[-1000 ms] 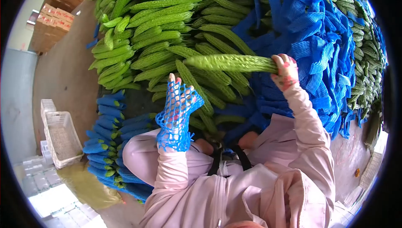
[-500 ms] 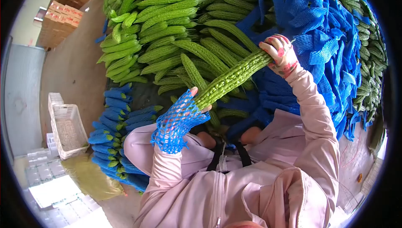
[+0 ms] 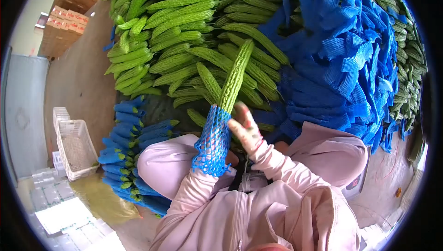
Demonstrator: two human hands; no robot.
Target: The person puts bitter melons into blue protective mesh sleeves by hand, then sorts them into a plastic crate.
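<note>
My left hand (image 3: 211,141) sits inside a blue mesh sleeve (image 3: 210,162) and grips the lower end of a bitter gourd (image 3: 238,73). The gourd stands nearly upright, its top leaning right, with its base at the mesh opening. Just right of the mesh, my right hand (image 3: 248,131) is empty, fingers apart and slightly blurred, fingertips close to the opening. Loose bitter gourds (image 3: 177,18) are piled beyond both hands. Gourds in blue mesh sleeves (image 3: 121,147) lie stacked to the left of my knee.
A large heap of flat blue mesh sleeves (image 3: 341,71) lies at the right, with more gourds (image 3: 402,59) past it. On the left floor stand a white plastic basket (image 3: 79,173) and a yellowish sack (image 3: 104,195). Cardboard boxes (image 3: 62,34) are stacked at the far left.
My right hand has released the gourd's far end and come down beside the mesh, its fingers spreading. The gourd has swung from a rightward slant to nearly upright in my left hand.
</note>
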